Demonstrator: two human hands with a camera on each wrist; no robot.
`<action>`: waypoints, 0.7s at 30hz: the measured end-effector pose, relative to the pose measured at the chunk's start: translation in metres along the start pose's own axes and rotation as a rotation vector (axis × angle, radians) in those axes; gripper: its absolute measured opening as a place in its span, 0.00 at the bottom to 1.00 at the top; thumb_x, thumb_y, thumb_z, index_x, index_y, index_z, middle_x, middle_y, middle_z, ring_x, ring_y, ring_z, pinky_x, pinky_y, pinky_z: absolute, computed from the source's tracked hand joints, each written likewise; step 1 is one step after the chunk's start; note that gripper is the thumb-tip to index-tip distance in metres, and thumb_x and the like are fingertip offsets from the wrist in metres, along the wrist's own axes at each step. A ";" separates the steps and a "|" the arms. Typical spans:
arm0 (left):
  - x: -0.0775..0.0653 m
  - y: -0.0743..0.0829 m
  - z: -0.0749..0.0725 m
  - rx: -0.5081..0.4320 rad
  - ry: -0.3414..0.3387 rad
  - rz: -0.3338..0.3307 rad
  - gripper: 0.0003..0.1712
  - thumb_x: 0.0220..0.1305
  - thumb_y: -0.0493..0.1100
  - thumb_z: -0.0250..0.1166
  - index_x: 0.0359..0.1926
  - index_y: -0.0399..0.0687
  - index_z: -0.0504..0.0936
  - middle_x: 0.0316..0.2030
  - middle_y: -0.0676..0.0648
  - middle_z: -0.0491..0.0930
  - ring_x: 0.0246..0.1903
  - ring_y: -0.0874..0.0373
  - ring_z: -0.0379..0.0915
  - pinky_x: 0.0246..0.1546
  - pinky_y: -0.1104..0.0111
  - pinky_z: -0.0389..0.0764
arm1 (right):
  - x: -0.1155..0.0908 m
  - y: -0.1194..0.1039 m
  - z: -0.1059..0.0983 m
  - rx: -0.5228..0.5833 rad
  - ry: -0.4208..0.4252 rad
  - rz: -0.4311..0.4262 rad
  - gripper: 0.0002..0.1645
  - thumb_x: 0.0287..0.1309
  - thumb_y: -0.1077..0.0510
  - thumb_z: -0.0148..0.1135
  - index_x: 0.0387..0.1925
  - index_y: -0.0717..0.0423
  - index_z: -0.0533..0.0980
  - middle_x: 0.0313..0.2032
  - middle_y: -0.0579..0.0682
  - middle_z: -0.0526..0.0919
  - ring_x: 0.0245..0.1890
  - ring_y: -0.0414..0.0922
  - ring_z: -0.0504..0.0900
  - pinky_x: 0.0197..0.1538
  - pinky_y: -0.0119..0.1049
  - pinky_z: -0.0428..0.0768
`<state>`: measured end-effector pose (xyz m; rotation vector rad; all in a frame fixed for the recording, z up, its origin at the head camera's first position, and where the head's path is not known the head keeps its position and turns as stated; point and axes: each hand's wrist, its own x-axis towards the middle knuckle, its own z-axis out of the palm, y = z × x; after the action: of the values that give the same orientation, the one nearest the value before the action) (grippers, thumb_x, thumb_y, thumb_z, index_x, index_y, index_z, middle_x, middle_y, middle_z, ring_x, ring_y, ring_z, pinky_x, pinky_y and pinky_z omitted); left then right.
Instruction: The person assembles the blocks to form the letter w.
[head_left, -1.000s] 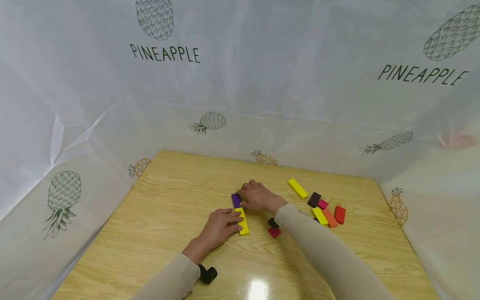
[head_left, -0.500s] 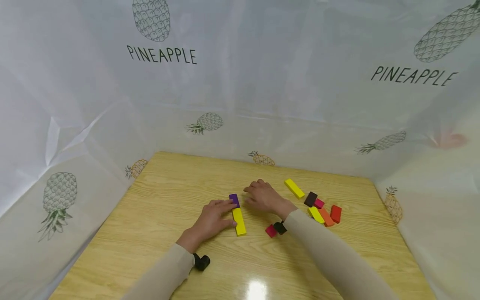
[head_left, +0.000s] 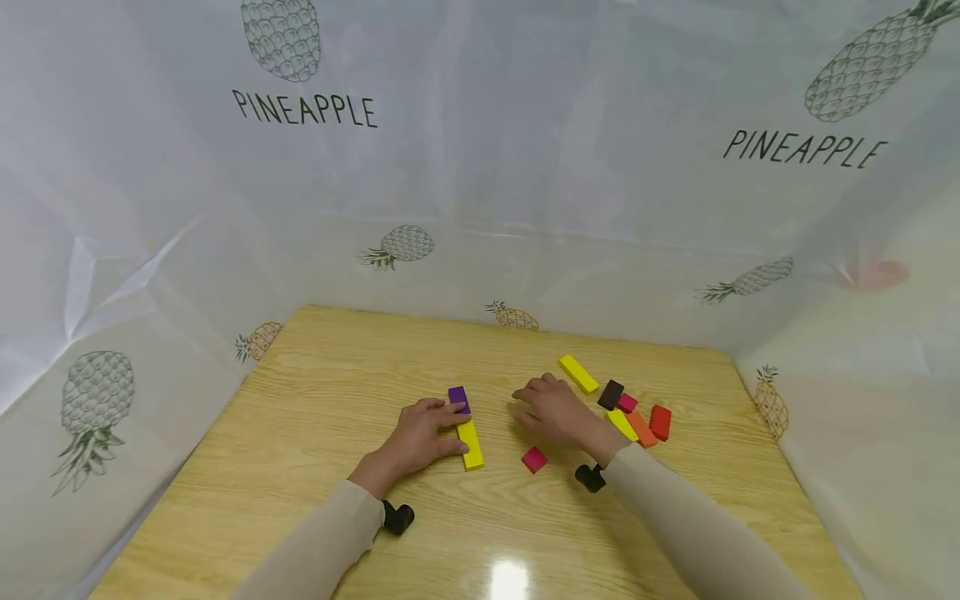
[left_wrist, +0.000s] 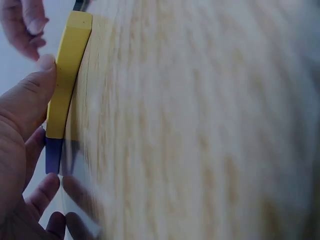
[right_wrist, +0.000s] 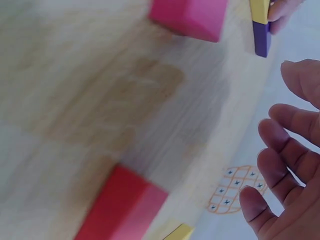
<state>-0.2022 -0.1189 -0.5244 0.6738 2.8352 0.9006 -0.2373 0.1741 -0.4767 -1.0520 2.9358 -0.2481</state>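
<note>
On the table (head_left: 337, 375), through the head camera, I see a front block (head_left: 470, 447) and, end to end behind it, a rear block (head_left: 457, 397); at their left, touching, the left hand (head_left: 416, 437); at their right, apart, the right hand (head_left: 558, 412); before the right hand, a lone block (head_left: 534, 460); farther right, a cluster of blocks (head_left: 641, 430); behind and left of it, an outlying block (head_left: 578, 374); around the table's back and sides, a curtain (head_left: 525, 167)

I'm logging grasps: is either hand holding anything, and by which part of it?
No grip shows: the left hand only rests at the yellow block, thumb against its side, a finger by the purple block. The right hand holds nothing.
</note>
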 end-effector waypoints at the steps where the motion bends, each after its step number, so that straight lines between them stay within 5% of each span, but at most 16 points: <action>1: 0.000 0.000 0.000 -0.004 -0.002 -0.001 0.31 0.68 0.59 0.73 0.69 0.60 0.82 0.74 0.53 0.74 0.75 0.43 0.63 0.72 0.37 0.58 | -0.005 0.002 0.001 -0.006 0.008 -0.002 0.22 0.75 0.49 0.63 0.62 0.57 0.82 0.56 0.55 0.85 0.53 0.55 0.77 0.57 0.57 0.79; 21: 0.001 -0.005 0.004 -0.013 0.003 -0.015 0.32 0.67 0.61 0.72 0.69 0.62 0.82 0.74 0.54 0.74 0.74 0.46 0.64 0.72 0.39 0.58 | -0.068 0.005 0.012 0.083 -0.030 -0.061 0.31 0.64 0.48 0.70 0.67 0.52 0.79 0.57 0.48 0.83 0.55 0.48 0.76 0.60 0.54 0.78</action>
<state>-0.2042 -0.1206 -0.5303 0.6499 2.8301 0.9179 -0.1874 0.2193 -0.4921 -1.1247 2.8429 -0.3495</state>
